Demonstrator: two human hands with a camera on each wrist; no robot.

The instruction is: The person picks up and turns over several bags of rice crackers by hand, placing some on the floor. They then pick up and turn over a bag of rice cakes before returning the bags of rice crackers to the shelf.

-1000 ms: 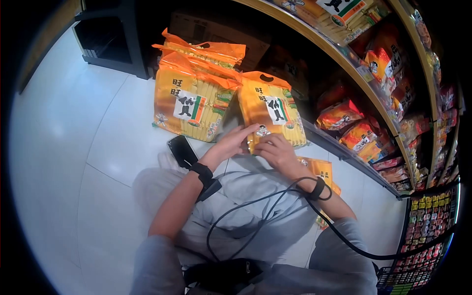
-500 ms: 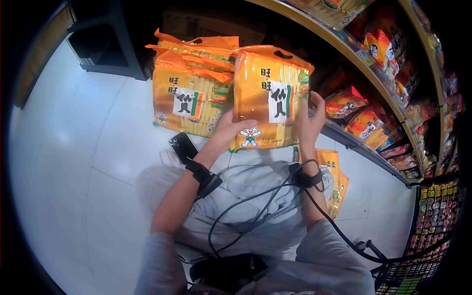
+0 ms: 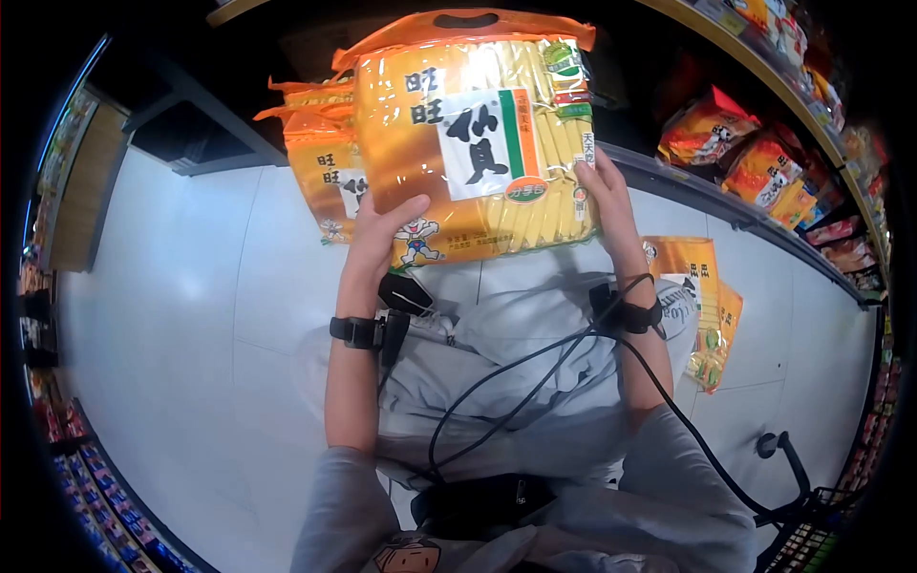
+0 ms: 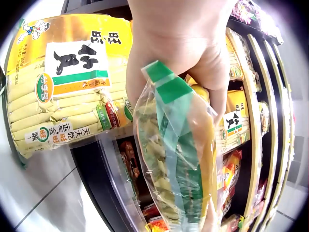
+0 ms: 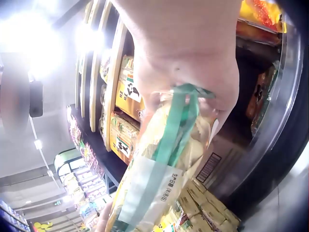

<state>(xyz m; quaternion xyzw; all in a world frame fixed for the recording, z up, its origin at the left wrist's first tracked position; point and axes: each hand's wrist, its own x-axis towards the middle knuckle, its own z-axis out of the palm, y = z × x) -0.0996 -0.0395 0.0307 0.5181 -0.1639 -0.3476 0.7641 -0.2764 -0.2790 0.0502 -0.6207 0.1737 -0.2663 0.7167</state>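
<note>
In the head view, a large orange-and-yellow bag of rice crackers point(image 3: 401, 115) with an orange handle strip is held up between both hands. My left hand point(image 3: 374, 244) grips its lower left corner, thumb lying across the printed front. The right hand point(image 3: 611, 205) holds the opposite side edge, with fingers partly hidden behind it. Seen end-on in the left wrist view, the same bag point(image 4: 169, 154) shows a green seal strip under the palm. A white date label marks the bag point(image 5: 149, 183) in the right wrist view. Similar standing bags point(image 3: 310, 177) are partly covered behind it.
Two more cracker bags point(image 3: 683, 253) lie on the tiled floor beside the right knee. Shelves with red snack packs point(image 3: 707, 124) run along the right. A black cable point(image 3: 669, 401) loops between the wrists, and a wire basket point(image 3: 812, 549) is at the lower right.
The held bag has risen from the floor toward the head camera and now overlaps the standing bags. My right hand moved from its bottom edge to its right side. The view has shifted too.
</note>
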